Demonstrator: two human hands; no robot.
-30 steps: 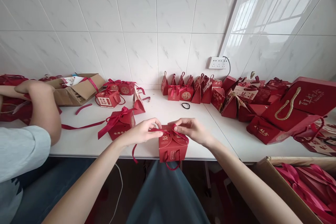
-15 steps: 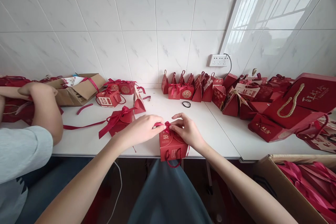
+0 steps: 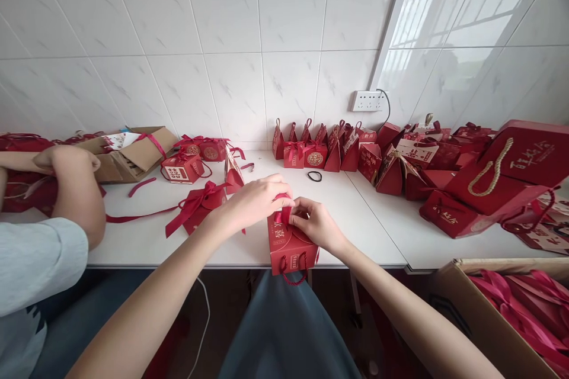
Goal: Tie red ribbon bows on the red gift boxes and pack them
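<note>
A red gift box (image 3: 293, 244) with gold print and a twisted cord handle sits at the table's front edge, partly over it. On its top a red ribbon (image 3: 285, 215) is looped. My left hand (image 3: 267, 195) is closed in a pinch on the ribbon, just above the box. My right hand (image 3: 315, 220) pinches the ribbon at the box's top right, thumb and forefinger together. The fingers hide part of the ribbon. Left of my left hand lies another red box (image 3: 195, 216) with a ribbon bow.
Several small red boxes (image 3: 315, 157) stand along the wall, with a larger pile of red boxes (image 3: 498, 172) on the right. An open carton (image 3: 453, 284) of ribboned boxes is at lower right. Another person's arm (image 3: 77, 189) is at left, near a cardboard box (image 3: 137, 160).
My left hand has risen slightly and shifted right, drawing the ribbon up into a loop. My right hand has moved down a little and stays at the ribbon.
</note>
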